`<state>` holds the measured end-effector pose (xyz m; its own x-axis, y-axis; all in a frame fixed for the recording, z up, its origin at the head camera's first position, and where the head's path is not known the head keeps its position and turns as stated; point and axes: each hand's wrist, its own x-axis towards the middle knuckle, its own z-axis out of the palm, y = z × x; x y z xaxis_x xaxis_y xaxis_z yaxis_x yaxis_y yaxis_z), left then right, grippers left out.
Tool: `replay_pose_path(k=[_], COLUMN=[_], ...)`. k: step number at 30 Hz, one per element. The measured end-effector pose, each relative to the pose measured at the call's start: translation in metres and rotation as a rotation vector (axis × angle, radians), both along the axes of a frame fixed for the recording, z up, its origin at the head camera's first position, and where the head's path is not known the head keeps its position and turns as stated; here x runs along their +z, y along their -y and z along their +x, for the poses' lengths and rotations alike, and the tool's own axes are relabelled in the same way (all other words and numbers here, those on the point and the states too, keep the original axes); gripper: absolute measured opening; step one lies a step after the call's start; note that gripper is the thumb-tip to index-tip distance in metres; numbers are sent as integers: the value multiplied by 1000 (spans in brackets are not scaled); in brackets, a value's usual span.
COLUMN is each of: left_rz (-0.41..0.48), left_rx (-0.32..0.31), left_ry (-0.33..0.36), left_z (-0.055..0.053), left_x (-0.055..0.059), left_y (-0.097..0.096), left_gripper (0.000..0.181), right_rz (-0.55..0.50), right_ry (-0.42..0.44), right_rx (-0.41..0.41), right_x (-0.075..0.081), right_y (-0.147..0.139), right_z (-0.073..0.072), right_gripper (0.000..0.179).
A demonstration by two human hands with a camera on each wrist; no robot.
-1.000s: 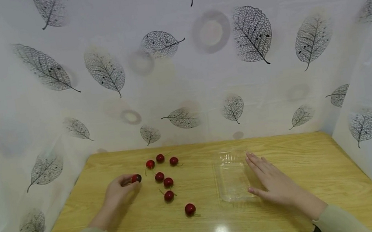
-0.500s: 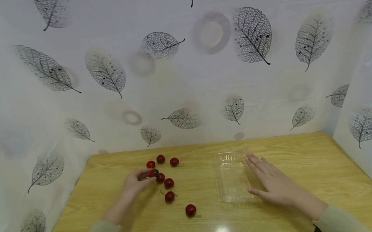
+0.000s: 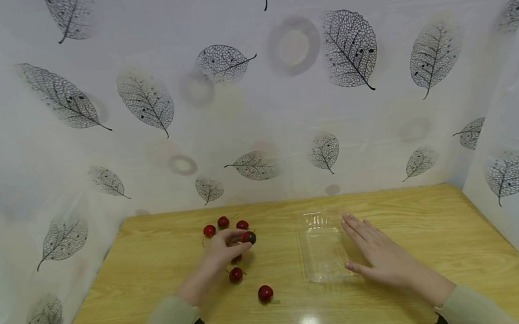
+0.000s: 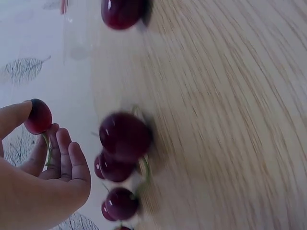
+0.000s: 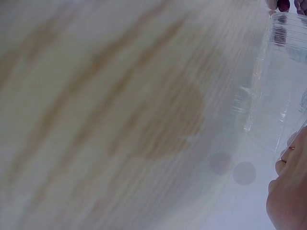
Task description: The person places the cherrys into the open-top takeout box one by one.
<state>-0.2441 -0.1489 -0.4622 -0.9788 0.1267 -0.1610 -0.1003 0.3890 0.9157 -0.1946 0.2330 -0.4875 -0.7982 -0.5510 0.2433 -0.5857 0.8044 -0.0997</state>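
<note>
Cherry [image 4: 40, 118], red, dark-ended, green-stemmed, is pinched by the left hand [image 3: 221, 251]; the right hand [image 3: 383, 256] extends straight fingers.

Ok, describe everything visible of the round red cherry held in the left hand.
The round red cherry looks smooth-skinned and darkens to nearly black at one end; a thin green stem trails from the other. The bare left hand pinches it, thumb against its side, above the yellow wood-grain table.

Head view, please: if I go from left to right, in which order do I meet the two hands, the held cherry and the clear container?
Left hand → held cherry → clear container → right hand.
</note>
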Motion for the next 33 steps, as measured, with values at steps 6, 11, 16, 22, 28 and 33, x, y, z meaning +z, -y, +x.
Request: replay_pose_path(k=[6,11,16,22,28,33], left_rz=[52,101,102,124,147,76], left_rx=[-62,-117,-160,-189,-219,-253], left_ry=[8,1,7,0,-19,-83], left_z=[8,7,7,9,10,10], left_x=[10,7,11,13,11,5], left_y=[-28,-46,-64,-86,-106,-116], left_gripper=[35,38,39,37,33,31], right_rz=[6,8,10,16,15,11], right_ry=[28,27,3,8,2,-12], right_rx=[-14,-24,-21,-21,-11,-4], right_x=[2,-1,-3,-3,-2,-2], right_y=[2,3,4,4,3,4], right_z=[0,-1,-2,-3,-3,-3], right_gripper=[88,89,89,88,90,90])
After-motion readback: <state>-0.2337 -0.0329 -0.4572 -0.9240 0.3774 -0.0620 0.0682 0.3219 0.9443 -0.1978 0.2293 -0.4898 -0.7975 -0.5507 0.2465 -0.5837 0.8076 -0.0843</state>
